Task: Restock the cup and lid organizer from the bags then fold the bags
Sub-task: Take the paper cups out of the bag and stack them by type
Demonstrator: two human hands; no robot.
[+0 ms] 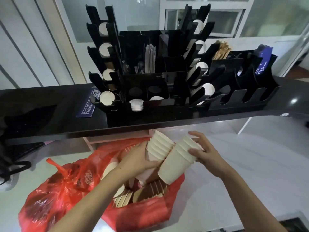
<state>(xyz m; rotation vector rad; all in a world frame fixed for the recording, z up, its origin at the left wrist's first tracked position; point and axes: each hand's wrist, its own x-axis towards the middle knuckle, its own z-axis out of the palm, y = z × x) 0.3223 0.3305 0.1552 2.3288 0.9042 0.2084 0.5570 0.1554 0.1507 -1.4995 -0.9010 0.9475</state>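
Observation:
A red plastic bag [55, 195] lies open on the white counter, with brown and white paper cups [147, 193] inside. Above it my left hand [137, 158] grips one stack of white cups [158, 146]. My right hand [204, 151] holds the rim end of a second white cup stack [175, 163], tilted beside the first. The black cup and lid organizer [150, 77] stands on the black shelf behind, with white cups in its left and right side racks and white lids [136, 104] in a front slot.
The black shelf [50, 114] runs across in front of me, its edge just above my hands. A blue paper pack [87, 106] lies left of the organizer. Cutlery, stirrers [222, 49] and a blue packet [264, 62] fill other compartments. White counter extends right.

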